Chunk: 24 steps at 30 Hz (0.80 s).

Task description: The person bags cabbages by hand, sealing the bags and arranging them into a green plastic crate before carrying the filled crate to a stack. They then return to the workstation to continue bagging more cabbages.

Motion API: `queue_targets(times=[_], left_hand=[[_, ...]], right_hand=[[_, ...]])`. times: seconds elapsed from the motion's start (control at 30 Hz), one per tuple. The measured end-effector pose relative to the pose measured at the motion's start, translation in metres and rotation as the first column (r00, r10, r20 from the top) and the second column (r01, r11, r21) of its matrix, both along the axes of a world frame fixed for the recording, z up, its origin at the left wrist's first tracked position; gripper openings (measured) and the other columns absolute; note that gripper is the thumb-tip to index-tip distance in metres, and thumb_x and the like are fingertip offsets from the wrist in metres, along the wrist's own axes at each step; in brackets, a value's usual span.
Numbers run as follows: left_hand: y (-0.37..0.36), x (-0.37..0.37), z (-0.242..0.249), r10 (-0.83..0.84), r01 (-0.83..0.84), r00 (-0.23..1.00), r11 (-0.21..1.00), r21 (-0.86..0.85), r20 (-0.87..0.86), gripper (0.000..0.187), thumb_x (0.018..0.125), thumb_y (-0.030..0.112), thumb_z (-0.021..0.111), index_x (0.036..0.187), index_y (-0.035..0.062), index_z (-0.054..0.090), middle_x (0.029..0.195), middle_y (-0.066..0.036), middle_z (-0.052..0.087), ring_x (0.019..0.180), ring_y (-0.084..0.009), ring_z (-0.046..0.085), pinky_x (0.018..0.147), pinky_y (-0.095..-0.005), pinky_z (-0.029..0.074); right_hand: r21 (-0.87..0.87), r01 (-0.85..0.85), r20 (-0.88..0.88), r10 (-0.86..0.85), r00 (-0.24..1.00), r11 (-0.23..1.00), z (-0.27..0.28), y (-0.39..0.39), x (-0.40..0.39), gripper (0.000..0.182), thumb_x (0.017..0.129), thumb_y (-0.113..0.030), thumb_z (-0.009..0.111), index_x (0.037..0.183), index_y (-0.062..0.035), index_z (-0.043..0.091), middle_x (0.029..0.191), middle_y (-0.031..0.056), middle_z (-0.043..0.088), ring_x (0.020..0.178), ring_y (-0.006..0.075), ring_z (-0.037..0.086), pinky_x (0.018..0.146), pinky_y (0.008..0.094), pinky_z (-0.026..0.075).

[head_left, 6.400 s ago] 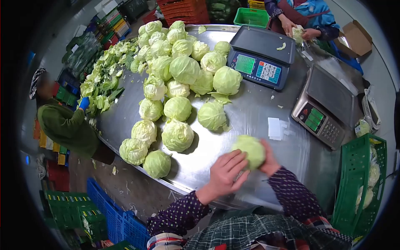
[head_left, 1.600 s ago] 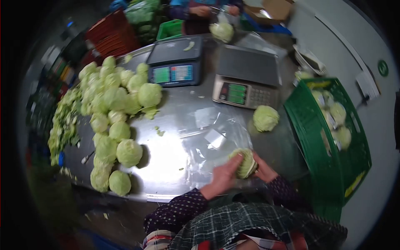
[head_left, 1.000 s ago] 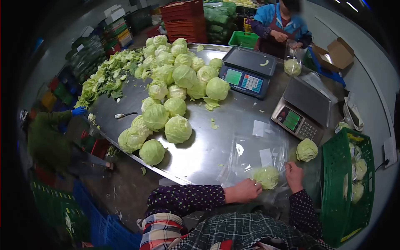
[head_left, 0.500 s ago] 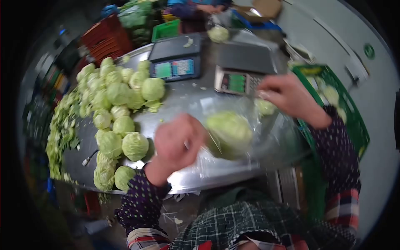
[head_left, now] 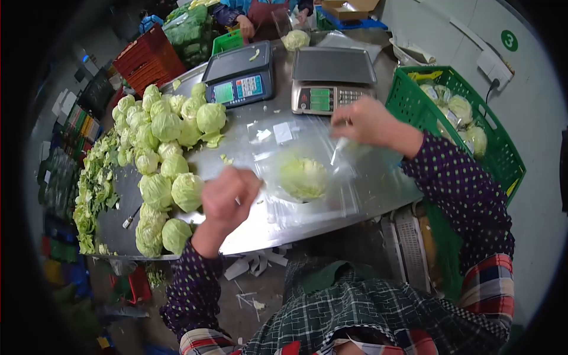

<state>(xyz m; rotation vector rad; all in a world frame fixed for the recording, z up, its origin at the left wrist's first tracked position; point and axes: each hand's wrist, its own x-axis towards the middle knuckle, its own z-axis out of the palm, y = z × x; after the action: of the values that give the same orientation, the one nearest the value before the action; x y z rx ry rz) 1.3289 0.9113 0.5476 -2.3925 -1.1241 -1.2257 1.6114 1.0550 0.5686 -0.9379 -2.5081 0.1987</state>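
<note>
A pale green cabbage sits inside a clear plastic bag, blurred by motion, between my two hands over the metal table. My left hand is closed at the bag's left side, its fingertips pinched on the film. At the upper right, my right hand pinches a gathered corner of the same bag, near the front of the silver scale. A heap of bare cabbages lies to the left of my left hand.
A dark scale stands at the back left of the silver one. Wrapped cabbages fill a green crate on the right. Leaf trimmings cover the table's left edge. Across the table, a person's hand is near another bagged cabbage.
The bagged cabbage has shifted left and looks smaller and rounder. Both hands remain closed on the bag and have moved slightly left in the view. The camera view has shifted and sharpened.
</note>
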Motion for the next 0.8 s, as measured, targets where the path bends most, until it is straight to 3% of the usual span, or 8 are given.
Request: queue_targets(times=[0.07,0.2,0.27,0.3,0.37,0.43,0.6,0.8], left_hand=[[-0.028,0.021,-0.033,-0.149,0.146,0.989,0.986,-0.085,-0.021,0.018,0.068,0.0,0.073,0.071,0.0039,0.056,0.073,-0.008,0.061,0.056,-0.0201,0.057,0.045,-0.0299,0.045],[-0.095,0.056,-0.073,-0.356,0.339,0.932,0.921,-0.19,-0.065,0.017,0.069,0.005,0.074,0.074,0.0036,0.058,0.08,-0.008,0.059,0.063,-0.0192,0.058,0.052,-0.0277,0.048],[-0.11,0.059,-0.077,-0.371,0.347,0.925,0.915,-0.207,-0.087,0.017,0.07,0.007,0.074,0.075,0.0029,0.058,0.08,-0.008,0.058,0.064,-0.0192,0.057,0.053,-0.0278,0.048],[-0.113,0.06,-0.08,-0.389,0.36,0.912,0.911,-0.199,-0.131,0.018,0.07,0.008,0.075,0.076,0.0022,0.058,0.08,-0.008,0.058,0.064,-0.0193,0.057,0.055,-0.0278,0.048],[-0.113,0.063,-0.081,-0.328,0.309,0.937,0.939,-0.152,-0.122,0.023,0.066,0.01,0.076,0.078,0.002,0.058,0.081,-0.008,0.058,0.065,-0.0197,0.057,0.056,-0.0287,0.048],[-0.116,0.065,-0.079,-0.306,0.289,0.942,0.948,-0.135,-0.136,0.024,0.065,0.01,0.076,0.078,0.0021,0.058,0.082,-0.008,0.057,0.066,-0.0196,0.057,0.056,-0.0291,0.048],[-0.118,0.066,-0.079,-0.297,0.277,0.936,0.953,-0.122,-0.187,0.027,0.058,0.009,0.073,0.078,0.0033,0.056,0.082,-0.007,0.056,0.067,-0.0186,0.056,0.056,-0.0286,0.047],[-0.121,0.061,-0.076,-0.344,0.286,0.915,0.922,-0.262,-0.211,0.023,0.062,0.009,0.073,0.071,0.006,0.052,0.074,-0.005,0.05,0.062,-0.0181,0.052,0.052,-0.0283,0.044]], right_hand=[[-0.208,0.056,0.237,-0.005,0.971,0.977,-0.03,-0.034,0.02,0.031,0.07,-0.035,0.075,0.085,-0.0089,0.067,0.079,0.0125,0.068,0.076,0.0328,0.065,0.068,0.0432,0.051],[-0.322,-0.056,0.259,0.145,0.955,0.945,-0.081,-0.093,0.074,0.039,0.067,-0.036,0.077,0.092,-0.0081,0.066,0.071,0.0128,0.063,0.067,0.0318,0.062,0.059,0.0384,0.048],[-0.138,0.042,0.38,0.013,0.925,0.99,-0.055,-0.123,0.084,0.036,0.071,-0.033,0.075,0.094,-0.0079,0.065,0.078,0.0109,0.06,0.073,0.03,0.062,0.061,0.0385,0.048],[-0.166,0.037,0.388,0.031,0.921,0.985,-0.043,-0.134,0.079,0.036,0.071,-0.033,0.075,0.094,-0.0079,0.065,0.078,0.0109,0.06,0.073,0.03,0.062,0.061,0.0385,0.048],[-0.226,-0.117,0.045,0.13,0.991,0.967,-0.03,-0.158,0.052,0.029,0.075,-0.028,0.072,0.095,-0.0083,0.065,0.084,0.009,0.058,0.077,0.0282,0.061,0.063,0.0374,0.048],[-0.276,-0.358,-0.105,0.343,0.934,0.892,-0.048,-0.178,0.024,0.023,0.077,-0.023,0.07,0.094,-0.0077,0.065,0.085,0.0084,0.058,0.077,0.0269,0.06,0.064,0.0354,0.048],[-0.508,-0.416,-0.089,0.434,0.897,0.755,-0.076,-0.208,-0.011,0.022,0.076,-0.023,0.067,0.083,-0.0022,0.064,0.085,0.012,0.058,0.076,0.0318,0.061,0.068,0.0422,0.048],[-0.297,-0.429,-0.169,0.395,0.903,0.853,-0.075,-0.231,-0.004,0.019,0.074,-0.018,0.068,0.072,-0.0038,0.056,0.078,0.0097,0.055,0.065,0.028,0.058,0.055,0.0373,0.045]])
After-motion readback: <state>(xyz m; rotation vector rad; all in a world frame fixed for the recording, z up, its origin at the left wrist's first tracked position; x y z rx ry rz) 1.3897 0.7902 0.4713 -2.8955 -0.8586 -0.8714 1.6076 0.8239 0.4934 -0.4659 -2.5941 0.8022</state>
